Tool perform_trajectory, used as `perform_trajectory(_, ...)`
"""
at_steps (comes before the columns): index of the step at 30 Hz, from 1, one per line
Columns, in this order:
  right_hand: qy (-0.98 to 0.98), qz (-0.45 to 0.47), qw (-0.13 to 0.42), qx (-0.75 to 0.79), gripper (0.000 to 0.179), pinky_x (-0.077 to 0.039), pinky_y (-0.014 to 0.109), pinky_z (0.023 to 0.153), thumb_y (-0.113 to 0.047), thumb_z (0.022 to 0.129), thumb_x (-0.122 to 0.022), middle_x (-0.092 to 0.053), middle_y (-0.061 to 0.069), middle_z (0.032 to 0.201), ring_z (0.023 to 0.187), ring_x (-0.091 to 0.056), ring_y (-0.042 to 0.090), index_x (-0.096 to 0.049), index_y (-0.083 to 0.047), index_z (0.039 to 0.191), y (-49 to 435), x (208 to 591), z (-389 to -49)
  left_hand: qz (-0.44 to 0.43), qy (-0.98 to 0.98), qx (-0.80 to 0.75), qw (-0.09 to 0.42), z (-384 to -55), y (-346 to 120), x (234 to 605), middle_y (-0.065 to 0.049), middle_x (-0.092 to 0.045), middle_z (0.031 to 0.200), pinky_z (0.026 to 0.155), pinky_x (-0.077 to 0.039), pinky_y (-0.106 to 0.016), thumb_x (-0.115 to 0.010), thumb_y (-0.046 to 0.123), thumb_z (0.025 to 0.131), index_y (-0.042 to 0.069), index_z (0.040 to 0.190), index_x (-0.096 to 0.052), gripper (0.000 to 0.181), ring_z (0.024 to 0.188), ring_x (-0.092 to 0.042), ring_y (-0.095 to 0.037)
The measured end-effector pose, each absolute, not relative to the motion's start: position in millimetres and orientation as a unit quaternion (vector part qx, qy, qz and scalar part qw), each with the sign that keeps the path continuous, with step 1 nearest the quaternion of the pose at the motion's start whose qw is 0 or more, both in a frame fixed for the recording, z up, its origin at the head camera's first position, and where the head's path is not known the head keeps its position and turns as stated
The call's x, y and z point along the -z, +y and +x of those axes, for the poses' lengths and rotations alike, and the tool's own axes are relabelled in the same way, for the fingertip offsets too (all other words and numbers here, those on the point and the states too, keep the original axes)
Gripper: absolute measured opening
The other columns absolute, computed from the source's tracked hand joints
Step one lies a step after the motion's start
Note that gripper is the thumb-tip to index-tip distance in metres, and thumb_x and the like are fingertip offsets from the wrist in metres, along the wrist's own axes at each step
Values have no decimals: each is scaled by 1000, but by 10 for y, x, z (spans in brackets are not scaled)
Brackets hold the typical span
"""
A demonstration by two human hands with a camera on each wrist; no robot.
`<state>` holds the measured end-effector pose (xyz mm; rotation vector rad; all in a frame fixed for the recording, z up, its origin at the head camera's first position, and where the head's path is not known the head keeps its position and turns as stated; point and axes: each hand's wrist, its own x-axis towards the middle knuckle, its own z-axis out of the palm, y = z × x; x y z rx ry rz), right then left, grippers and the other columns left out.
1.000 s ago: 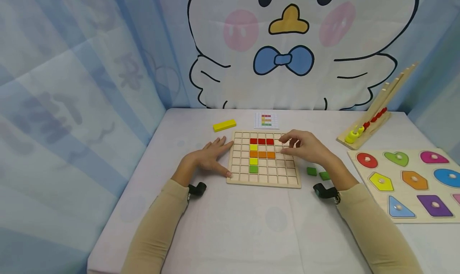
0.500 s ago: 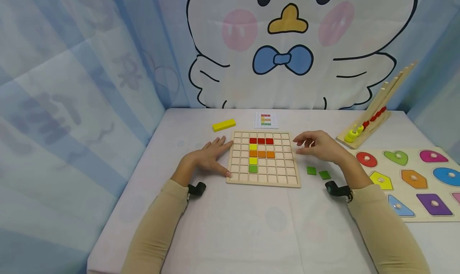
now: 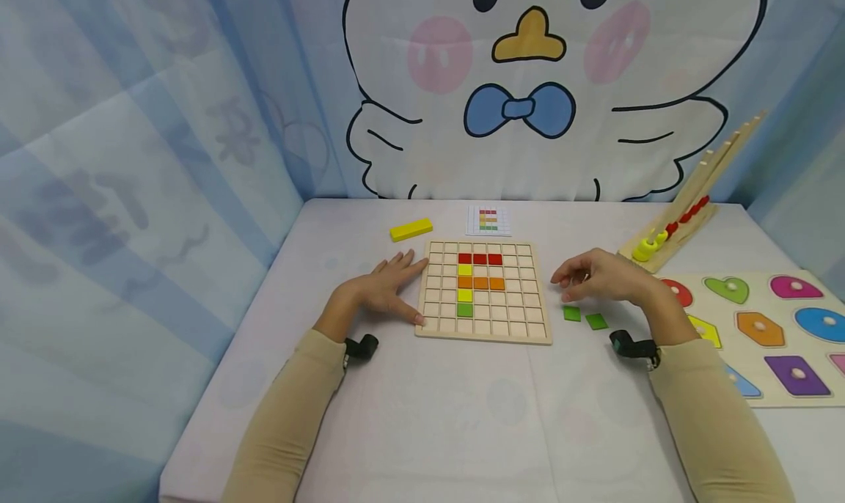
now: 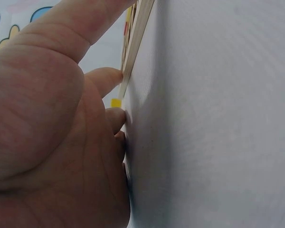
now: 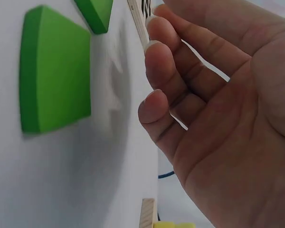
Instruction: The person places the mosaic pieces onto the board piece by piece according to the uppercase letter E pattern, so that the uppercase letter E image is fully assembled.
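Note:
A wooden grid board [image 3: 502, 320] lies flat, with red tiles [image 3: 480, 259], orange tiles [image 3: 481, 283], two yellow tiles and one green tile [image 3: 465, 310] set in its cells. My left hand [image 3: 381, 290] is spread at the board's left side, thumb and a fingertip touching its edge, as the left wrist view also shows. To the right of the board my right hand [image 3: 607, 274] hovers with loosely bent fingers and holds nothing. Just below it on the table lie two loose green tiles, a nearer-to-board tile [image 3: 571, 313] and another tile [image 3: 597, 321]; both appear large in the right wrist view.
A small pattern card [image 3: 488, 221] lies behind the board, with a yellow block [image 3: 411, 229] to its left. On the right are a wooden shape puzzle [image 3: 716, 292] with knobbed pieces and a wooden stand [image 3: 686, 233] with yellow and red beads.
My right hand has moved off the board's right side, rightward and a little toward me, to above the loose green tiles. The left hand has stayed at the board's edge.

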<state>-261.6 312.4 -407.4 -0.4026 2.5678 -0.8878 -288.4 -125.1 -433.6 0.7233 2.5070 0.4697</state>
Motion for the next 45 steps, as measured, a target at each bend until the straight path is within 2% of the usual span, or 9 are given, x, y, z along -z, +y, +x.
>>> perform_trajectory(5, 904, -162, 234, 320, 30, -49, 26, 79, -22, 84, -87, -71, 4, 99, 93, -57, 21, -77, -10, 110, 3169, 4085, -2609, 264, 917, -172, 243, -2892, -1253, 4347, -7, 11, 176, 132, 7, -49, -79, 68, 79, 31, 169, -6, 122, 163, 13, -26)
perform_trajectory(10, 887, -160, 280, 330, 28, -48, 27, 79, -16, 81, -89, -68, 5, 98, 93, -56, 22, -76, -8, 105, 3182, 4115, -2618, 264, 917, -173, 244, -2895, -1253, 4352, -7, 11, 176, 132, 7, -49, -79, 69, 79, 31, 169, -6, 122, 163, 13, -26)
perform_trajectory(15, 883, -153, 299, 329, 28, -48, 28, 76, -14, 79, -90, -65, 5, 93, 92, -55, 22, -75, -8, 101, 3180, 4130, -2612, 263, 916, -174, 246, -2898, -1254, 4351, -6, 11, 176, 132, 7, -49, -79, 69, 78, 31, 169, -6, 122, 163, 13, -25)
perform_trajectory(26, 874, -172, 302, 339, 23, -46, 26, 71, -7, 79, -88, -61, 4, 88, 86, -54, 20, -72, -4, 95, 3140, 4122, -2609, 262, 917, -173, 244, -2897, -1252, 4348, -6, 11, 176, 132, 6, -49, -79, 69, 78, 31, 169, -6, 123, 163, 13, -26)
perform_trajectory(33, 884, -184, 270, 335, 23, -44, 27, 70, -9, 81, -87, -60, 5, 87, 83, -53, 20, -69, -6, 94, 3132, 4143, -2628, 269, 914, -178, 245, -2889, -1258, 4330, -8, 11, 176, 132, 7, -50, -81, 66, 79, 29, 169, -6, 122, 163, 13, -27)
perform_trajectory(39, 890, -174, 237, 347, 19, -48, 27, 72, -6, 85, -83, -62, 7, 88, 84, -56, 21, -68, -5, 97, 3105, 4155, -2637, 269, 914, -180, 244, -2887, -1256, 4327, -9, 11, 176, 132, 7, -50, -81, 65, 79, 29, 169, -7, 122, 163, 13, -27)
perform_trajectory(45, 886, -159, 232, 368, 15, -48, 28, 68, -6, 89, -78, -63, 8, 88, 81, -57, 21, -68, -3, 100, 3093, 4152, -2646, 267, 915, -179, 245, -2882, -1253, 4324, -8, 11, 176, 132, 7, -49, -81, 66, 79, 29, 169, -7, 122, 163, 13, -26)
